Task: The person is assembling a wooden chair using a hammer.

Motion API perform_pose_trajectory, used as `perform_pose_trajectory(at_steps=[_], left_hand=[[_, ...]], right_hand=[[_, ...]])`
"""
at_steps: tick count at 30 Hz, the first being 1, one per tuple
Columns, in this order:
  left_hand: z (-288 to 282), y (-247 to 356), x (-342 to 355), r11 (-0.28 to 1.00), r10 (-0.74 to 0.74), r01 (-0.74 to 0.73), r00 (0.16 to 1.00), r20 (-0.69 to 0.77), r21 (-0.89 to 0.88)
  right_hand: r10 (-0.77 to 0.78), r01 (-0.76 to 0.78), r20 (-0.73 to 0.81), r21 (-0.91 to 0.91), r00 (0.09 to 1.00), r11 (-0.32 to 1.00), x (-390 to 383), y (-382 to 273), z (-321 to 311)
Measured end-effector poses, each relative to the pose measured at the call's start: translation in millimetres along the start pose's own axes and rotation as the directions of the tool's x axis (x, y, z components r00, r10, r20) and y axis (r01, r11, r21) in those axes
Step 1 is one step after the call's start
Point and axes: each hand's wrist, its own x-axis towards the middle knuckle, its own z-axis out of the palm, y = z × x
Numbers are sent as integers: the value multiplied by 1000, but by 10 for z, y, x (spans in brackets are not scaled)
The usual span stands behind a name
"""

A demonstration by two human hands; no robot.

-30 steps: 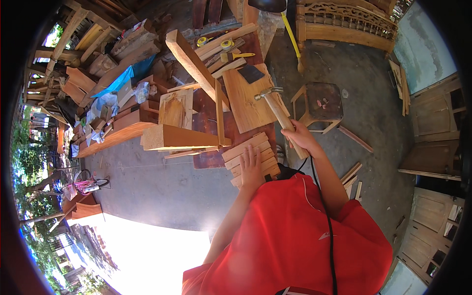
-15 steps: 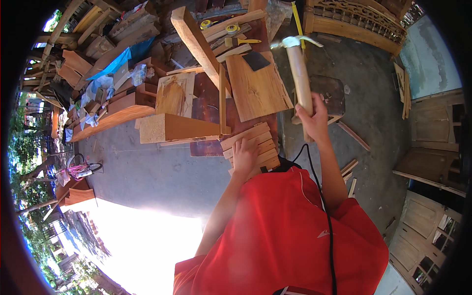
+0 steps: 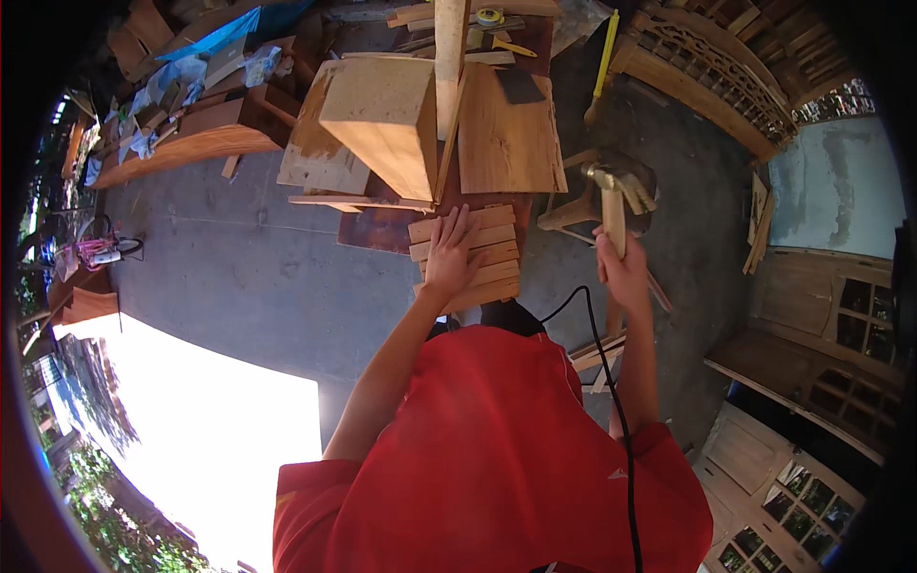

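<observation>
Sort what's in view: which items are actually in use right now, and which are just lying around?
In use:
- hammer, gripped in the right hand
- stack of wooden slats, pressed flat by the left hand

Lying about:
- large wooden block
- flat board
- tape measure
- wooden stool
- carved wooden panel

No packages, labels, signs or screens.

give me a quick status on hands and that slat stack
Left hand flat on the wooden slats. Right hand grips the hammer, head raised. Nothing between hammer and slats.
</observation>
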Motion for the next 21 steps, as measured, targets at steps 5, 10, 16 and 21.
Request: perform_pose_trajectory(at_steps=[5, 10, 16, 21], left_hand=[[24, 44, -29, 997, 3, -2, 1000, -9, 74], [55, 33, -59, 986, 15, -6, 999, -49, 164], [47, 42, -46, 996, -16, 19, 999, -31, 81], [34, 42, -60, 996, -17, 20, 999, -36, 88]], right_hand=[[65, -21, 129, -318, 989, 948, -416, 646, 407], [76, -22, 137, -360, 988, 933, -646, 646, 628], [150, -88, 133, -386, 980, 918, -692, 965, 594], [105, -71, 103, -294, 989, 953, -786, 772, 677]])
